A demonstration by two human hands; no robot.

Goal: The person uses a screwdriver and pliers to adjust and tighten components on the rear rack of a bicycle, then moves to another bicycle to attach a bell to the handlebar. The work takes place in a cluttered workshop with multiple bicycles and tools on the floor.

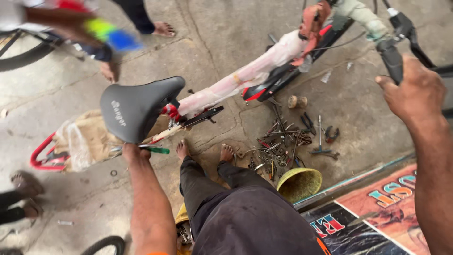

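A bicycle with a plastic-wrapped frame (245,75) stands in front of me on the concrete. My left hand (134,152) is under the rear of the black saddle (137,108), closed on a green-handled tool (153,149). My right hand (415,92) is shut on the black handlebar grip (391,59) at the upper right, beside the brake lever (415,40). My bare feet (203,152) stand below the frame.
Several loose tools (288,141) lie on the ground to the right of my feet, beside a yellow bowl (299,183). Another person's feet (163,29) are at the top, sandalled feet (23,186) at the left. A printed banner (377,212) lies at lower right.
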